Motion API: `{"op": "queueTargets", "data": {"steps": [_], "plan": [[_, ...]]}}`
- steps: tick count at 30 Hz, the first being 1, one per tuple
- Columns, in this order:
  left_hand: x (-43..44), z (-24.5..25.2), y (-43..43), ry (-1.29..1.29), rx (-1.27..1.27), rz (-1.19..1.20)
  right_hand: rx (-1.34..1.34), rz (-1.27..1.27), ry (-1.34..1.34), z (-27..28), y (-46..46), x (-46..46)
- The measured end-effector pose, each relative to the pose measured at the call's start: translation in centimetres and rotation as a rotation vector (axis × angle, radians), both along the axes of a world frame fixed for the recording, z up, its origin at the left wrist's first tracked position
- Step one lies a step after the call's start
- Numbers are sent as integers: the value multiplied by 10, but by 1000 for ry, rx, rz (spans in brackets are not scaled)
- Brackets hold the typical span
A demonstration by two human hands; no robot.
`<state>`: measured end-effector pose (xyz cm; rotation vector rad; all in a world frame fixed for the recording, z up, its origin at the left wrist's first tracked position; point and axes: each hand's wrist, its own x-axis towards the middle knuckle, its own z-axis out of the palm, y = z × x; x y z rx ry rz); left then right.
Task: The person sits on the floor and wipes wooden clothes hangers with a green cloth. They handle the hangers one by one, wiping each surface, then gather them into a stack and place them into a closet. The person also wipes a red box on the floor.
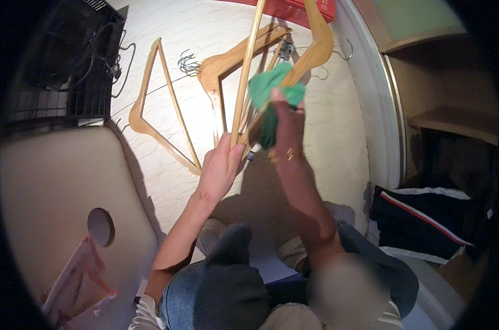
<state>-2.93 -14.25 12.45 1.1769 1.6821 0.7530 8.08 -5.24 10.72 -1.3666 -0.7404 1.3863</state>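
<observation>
My left hand grips the lower corner of a wooden clothes hanger, where its round bar meets the shoulder arm. A green cloth is in my right hand, wrapped against the hanger's lower arm; this hand is slightly blurred. Behind the held hanger, several wooden hangers lie stacked on the floor with their metal hooks to the left. One more wooden hanger lies apart, further left. Metal clips show near the top of the stack.
A beige panel or stool top with a round hole and a pink cloth is at left. Behind it stands a black wire crate with cables. On the right are wooden shelves and dark striped fabric. Something red lies at the top.
</observation>
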Motion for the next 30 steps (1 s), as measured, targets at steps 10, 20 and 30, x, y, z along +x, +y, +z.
{"op": "queueTargets", "data": {"steps": [10,20,30], "plan": [[6,-17,-31,25,-1,-165,50,-51,484,-17,79,107],[-5,-28,-21,-356,-164,-96,-32,-2,328,11,28,49],[23,-16,12,310,436,-68,62,-112,214,-7,-5,9]]}}
